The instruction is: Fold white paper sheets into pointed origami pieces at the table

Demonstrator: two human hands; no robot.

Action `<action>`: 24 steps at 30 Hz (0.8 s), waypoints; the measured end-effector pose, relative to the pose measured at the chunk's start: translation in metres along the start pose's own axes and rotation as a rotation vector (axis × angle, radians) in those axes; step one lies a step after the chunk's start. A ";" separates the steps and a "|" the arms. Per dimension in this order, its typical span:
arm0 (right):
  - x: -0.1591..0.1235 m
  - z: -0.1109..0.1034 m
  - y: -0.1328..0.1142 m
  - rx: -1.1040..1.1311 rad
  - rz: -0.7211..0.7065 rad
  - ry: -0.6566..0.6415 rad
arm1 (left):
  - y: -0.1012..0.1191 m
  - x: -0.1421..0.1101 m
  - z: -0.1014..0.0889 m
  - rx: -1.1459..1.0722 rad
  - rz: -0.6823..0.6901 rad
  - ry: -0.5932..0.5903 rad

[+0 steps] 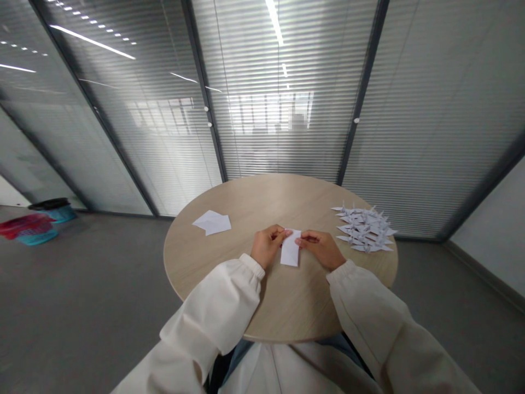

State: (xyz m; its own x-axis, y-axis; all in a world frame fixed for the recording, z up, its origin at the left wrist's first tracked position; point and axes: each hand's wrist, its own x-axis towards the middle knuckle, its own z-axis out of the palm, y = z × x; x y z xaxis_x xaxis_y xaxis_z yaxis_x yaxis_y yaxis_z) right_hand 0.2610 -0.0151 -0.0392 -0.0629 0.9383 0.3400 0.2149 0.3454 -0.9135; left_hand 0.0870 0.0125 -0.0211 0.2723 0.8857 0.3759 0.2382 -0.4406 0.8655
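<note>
A folded white sheet of paper (pixel 290 253) stands out between my two hands over the middle of the round table. My left hand (pixel 268 244) pinches its upper left edge between thumb and fingers. On the other side, my right hand (pixel 322 247) grips the upper right edge with its thumb and curled fingers. Some of the fingertips are hidden behind the paper. Farther left lie flat white paper sheets (pixel 212 222), overlapping at angles. To the right of my right hand is a pile of pointed folded-paper cranes (pixel 366 229).
The round wooden table (pixel 283 312) reaches close to my lap. Behind it stands a glass partition with blinds (pixel 283 148). On the floor at far left are a blue bin with a red bag (pixel 30 227) and another with a black bag (pixel 53 209).
</note>
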 end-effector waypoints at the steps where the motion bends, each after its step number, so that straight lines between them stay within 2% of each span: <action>1: 0.000 0.000 0.000 0.001 0.001 0.000 | 0.000 0.000 0.000 -0.014 -0.002 -0.004; 8: -0.001 0.000 -0.001 0.018 0.008 -0.014 | 0.002 0.001 0.000 -0.107 -0.014 0.013; 17: -0.003 0.001 -0.009 0.068 0.057 -0.037 | 0.002 0.000 -0.002 -0.036 0.004 0.023; 20: -0.002 0.000 -0.009 0.110 0.089 -0.014 | 0.001 0.000 -0.001 -0.080 0.001 -0.022; 24: 0.001 -0.003 -0.003 0.214 0.141 0.078 | 0.004 -0.002 -0.001 -0.097 0.094 -0.129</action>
State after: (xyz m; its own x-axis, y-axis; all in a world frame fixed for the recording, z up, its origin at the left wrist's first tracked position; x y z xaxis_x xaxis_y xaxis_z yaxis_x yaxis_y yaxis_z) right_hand 0.2634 -0.0153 -0.0355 0.0302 0.9763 0.2145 0.0047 0.2144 -0.9767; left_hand 0.0862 0.0089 -0.0178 0.4083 0.8124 0.4162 0.1168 -0.4987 0.8588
